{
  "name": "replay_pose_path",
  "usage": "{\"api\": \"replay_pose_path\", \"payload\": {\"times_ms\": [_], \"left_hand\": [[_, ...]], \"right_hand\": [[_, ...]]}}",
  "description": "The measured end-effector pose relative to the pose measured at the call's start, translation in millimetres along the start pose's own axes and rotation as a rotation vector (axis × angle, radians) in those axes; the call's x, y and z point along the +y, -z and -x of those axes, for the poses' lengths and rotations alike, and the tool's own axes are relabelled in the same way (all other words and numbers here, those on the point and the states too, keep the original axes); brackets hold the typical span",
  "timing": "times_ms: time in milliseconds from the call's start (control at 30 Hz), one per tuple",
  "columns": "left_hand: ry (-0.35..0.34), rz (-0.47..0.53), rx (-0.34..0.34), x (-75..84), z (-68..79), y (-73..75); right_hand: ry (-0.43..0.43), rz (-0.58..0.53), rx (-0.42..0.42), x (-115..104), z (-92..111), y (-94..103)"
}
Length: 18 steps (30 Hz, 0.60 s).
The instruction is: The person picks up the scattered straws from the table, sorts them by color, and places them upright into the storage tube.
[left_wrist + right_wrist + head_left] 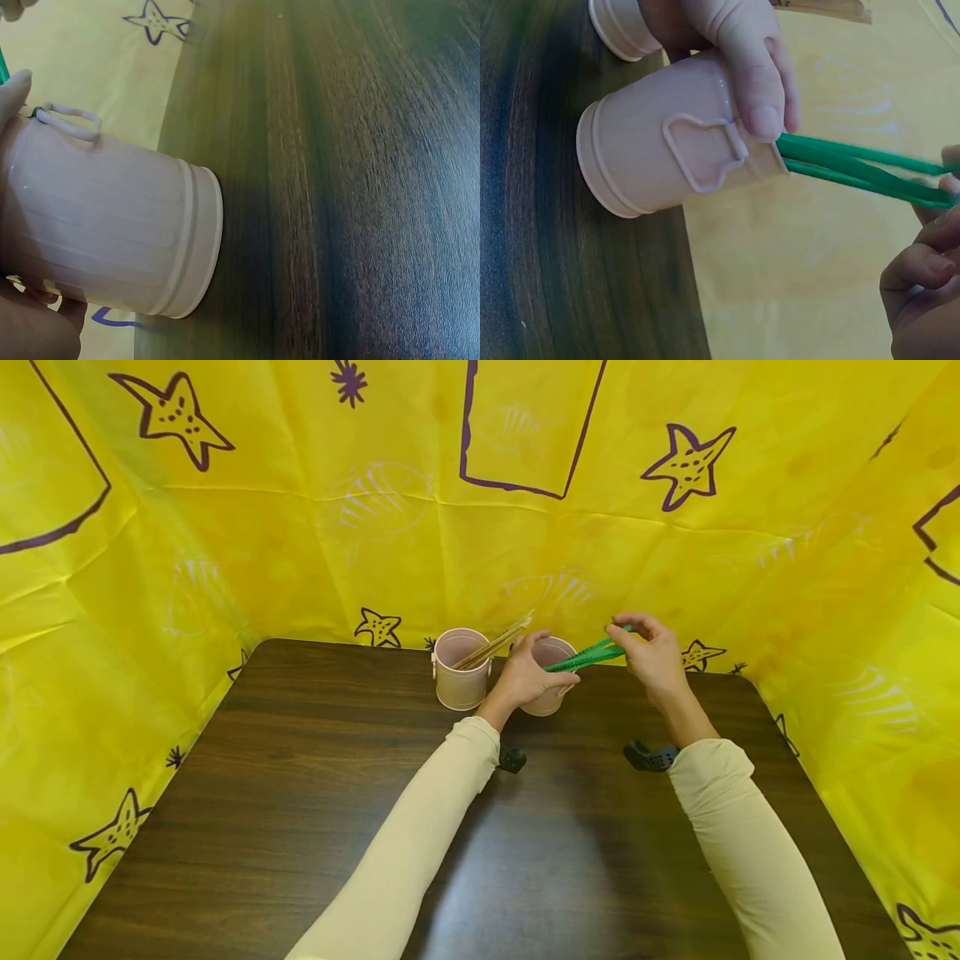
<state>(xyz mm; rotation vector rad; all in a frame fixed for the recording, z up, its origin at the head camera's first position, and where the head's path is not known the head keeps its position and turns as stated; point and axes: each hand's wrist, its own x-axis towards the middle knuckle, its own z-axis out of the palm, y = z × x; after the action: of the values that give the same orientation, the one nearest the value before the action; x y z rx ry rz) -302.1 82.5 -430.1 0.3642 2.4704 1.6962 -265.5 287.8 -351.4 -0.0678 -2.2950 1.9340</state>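
Note:
Two small pale pink buckets stand side by side at the back of the table. My left hand (523, 677) grips the right bucket (543, 703) around its upper part, with the thumb near the rim in the right wrist view. Several long green strips (855, 166) with dark print lean out of this bucket to the right. Their upper ends are pinched between the fingers of my right hand (654, 660). Thin tan sticks (491, 646) lean in the left bucket (461, 688). The lower ends of the strips are hidden inside the right bucket.
The dark wood-grain table (315, 777) ends just behind the buckets. A yellow cloth (300, 543) with starfish and fish drawings hangs behind it and along both sides. A wire-like handle (697, 150) hangs on the right bucket's side.

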Motion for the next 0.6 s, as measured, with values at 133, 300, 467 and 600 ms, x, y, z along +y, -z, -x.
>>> {"api": "replay_pose_path", "payload": {"times_ms": [133,300,467,600], "left_hand": [[0.006,-0.019,-0.006,1.5,0.5,0.3],[0.008,-0.099,0.009,5.7,0.3,2.0],[-0.030,-0.255,0.029,11.0,4.3,2.6],[-0.105,-0.423,0.066,14.8,8.6,1.3]], "right_hand": [[-0.019,-0.015,0.017,-1.2,2.6,3.2],[-0.018,-0.023,0.044,-0.2,2.9,8.7],[-0.013,0.052,0.077,5.0,6.3,13.7],[0.007,0.114,0.078,6.4,10.1,13.7]]}}
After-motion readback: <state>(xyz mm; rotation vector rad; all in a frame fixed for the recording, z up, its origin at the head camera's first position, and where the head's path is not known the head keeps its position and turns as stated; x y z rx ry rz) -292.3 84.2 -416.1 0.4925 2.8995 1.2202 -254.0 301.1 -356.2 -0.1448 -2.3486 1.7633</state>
